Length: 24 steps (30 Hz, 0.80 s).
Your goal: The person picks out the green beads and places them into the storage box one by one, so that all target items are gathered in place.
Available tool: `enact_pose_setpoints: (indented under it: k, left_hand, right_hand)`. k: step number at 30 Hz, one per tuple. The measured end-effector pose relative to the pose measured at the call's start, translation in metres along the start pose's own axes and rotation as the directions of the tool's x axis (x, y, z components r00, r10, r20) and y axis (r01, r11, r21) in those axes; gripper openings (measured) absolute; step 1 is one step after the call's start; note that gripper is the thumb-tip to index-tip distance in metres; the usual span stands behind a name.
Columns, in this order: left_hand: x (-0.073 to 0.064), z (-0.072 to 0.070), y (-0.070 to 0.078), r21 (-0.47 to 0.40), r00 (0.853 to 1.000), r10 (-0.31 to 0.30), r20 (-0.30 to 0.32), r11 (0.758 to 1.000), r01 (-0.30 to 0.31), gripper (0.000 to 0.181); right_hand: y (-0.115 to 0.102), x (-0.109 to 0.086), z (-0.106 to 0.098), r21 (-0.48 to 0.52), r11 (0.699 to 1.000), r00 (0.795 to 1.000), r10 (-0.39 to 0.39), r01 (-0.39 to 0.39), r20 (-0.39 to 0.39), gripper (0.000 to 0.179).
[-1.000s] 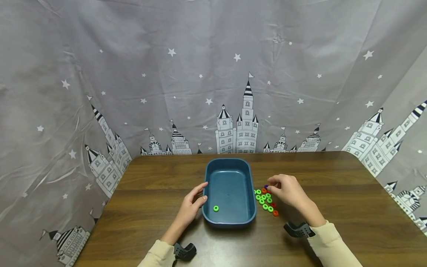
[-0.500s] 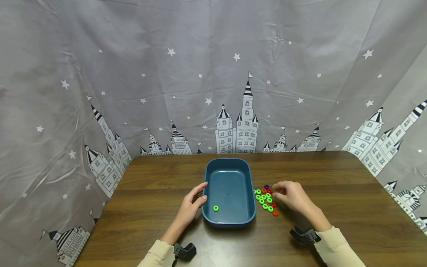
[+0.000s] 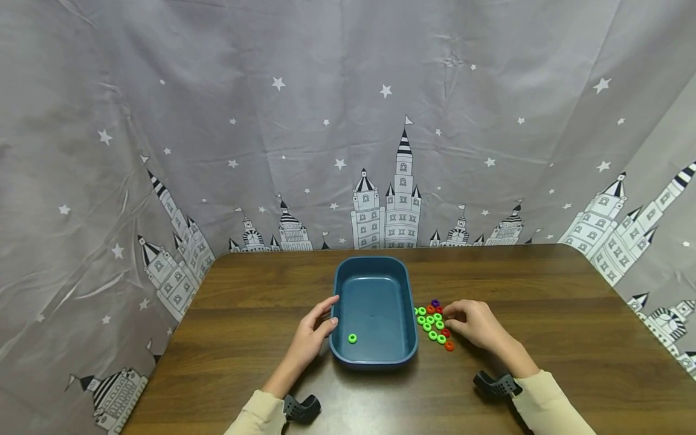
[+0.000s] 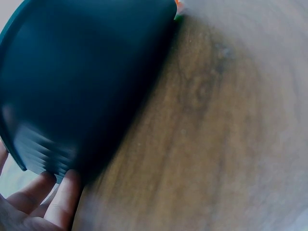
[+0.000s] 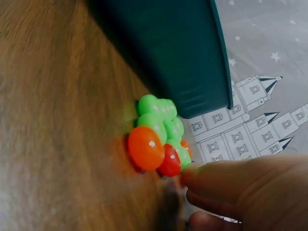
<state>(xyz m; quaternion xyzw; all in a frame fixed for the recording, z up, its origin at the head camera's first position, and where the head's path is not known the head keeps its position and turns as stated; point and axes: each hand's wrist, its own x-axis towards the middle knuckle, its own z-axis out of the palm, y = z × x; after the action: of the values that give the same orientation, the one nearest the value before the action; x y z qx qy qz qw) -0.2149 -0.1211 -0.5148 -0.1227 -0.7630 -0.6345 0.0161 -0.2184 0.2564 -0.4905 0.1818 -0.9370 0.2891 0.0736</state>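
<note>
A dark blue plastic tray point(image 3: 375, 362) stands on the table with one green ring point(image 3: 352, 339) inside. My left hand point(image 3: 311, 332) rests its fingertips against the tray's left side; in the left wrist view its fingers point(image 4: 65, 199) touch the outer wall. Right of the tray lies a loose group of small rings, mostly green point(image 3: 426, 327), with orange point(image 3: 449, 346), red point(image 3: 446, 333) and purple point(image 3: 435, 303) ones. My right hand point(image 3: 475, 323) hovers at the group's right edge, thumb and forefinger bent but apart. In the right wrist view its thumb point(image 5: 211, 180) is right by a red ring point(image 5: 170, 161).
The brown wooden table point(image 3: 255, 284) reaches back to a grey curtain point(image 3: 304, 145) printed with castles and stars. A dark wrist mount point(image 3: 302, 409) sits on the left wrist and another mount point(image 3: 496, 383) on the right.
My right hand has drawn back from the purple ring, toward the right and nearer to me, leaving that ring in plain view. The left hand and tray stay put.
</note>
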Motion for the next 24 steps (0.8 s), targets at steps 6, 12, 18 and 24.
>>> enact_pose_setpoints:
  k: [6,12,18,24]
  left_hand:
    - [0.000,0.000,0.002,0.000,1.000,0.001,0.001,1.000,-0.001,0.046]
    - [-0.001,0.000,0.001,0.006,1.000,0.017,0.008,1.000,-0.017,0.046]
    - [-0.001,-0.001,0.001,0.008,0.999,0.052,0.016,0.999,-0.052,0.046]
    - [-0.001,-0.002,-0.002,0.037,0.992,0.124,0.024,0.991,-0.125,0.045]
  right_hand:
    - [0.002,-0.002,0.004,0.021,0.999,0.999,-0.026,0.026,-0.025,0.014]
    - [0.003,-0.004,0.009,0.021,0.998,0.996,-0.058,0.060,-0.063,0.016]
    - [0.002,-0.005,0.015,0.013,0.998,0.992,-0.058,0.060,-0.108,0.018]
    - [0.000,-0.005,0.020,-0.018,0.999,0.989,-0.030,0.027,-0.145,0.018]
